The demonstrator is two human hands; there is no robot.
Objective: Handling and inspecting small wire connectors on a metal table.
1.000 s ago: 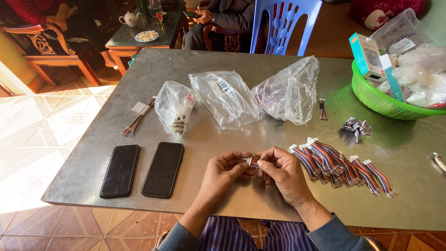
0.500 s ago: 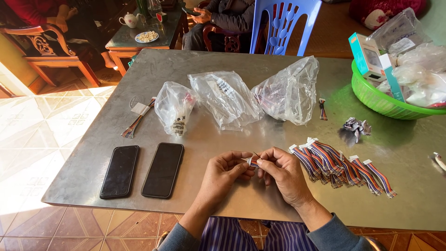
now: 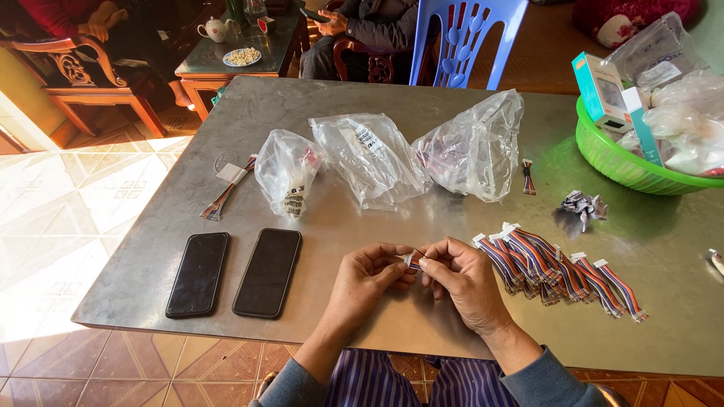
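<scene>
Both hands meeting at table centre, near the front edge: left hand (image 3: 367, 276) and right hand (image 3: 461, 280) pinched shut from either side on a small ribbon-cable connector (image 3: 412, 261), mostly hidden by fingertips. At 3 o'clock, just beside the right hand, a row of multicoloured ribbon cables (image 3: 558, 270); at 9 o'clock, two dark phones (image 3: 234, 273); at 12 o'clock, three clear plastic bags (image 3: 377, 158); at 2 o'clock, a green basket (image 3: 615, 162). Likely risks: tiny piece slipping from so slight a fingertip pinch; wires bent or pulled loose by twisting; right wrist brushing the cable row out of order.
</scene>
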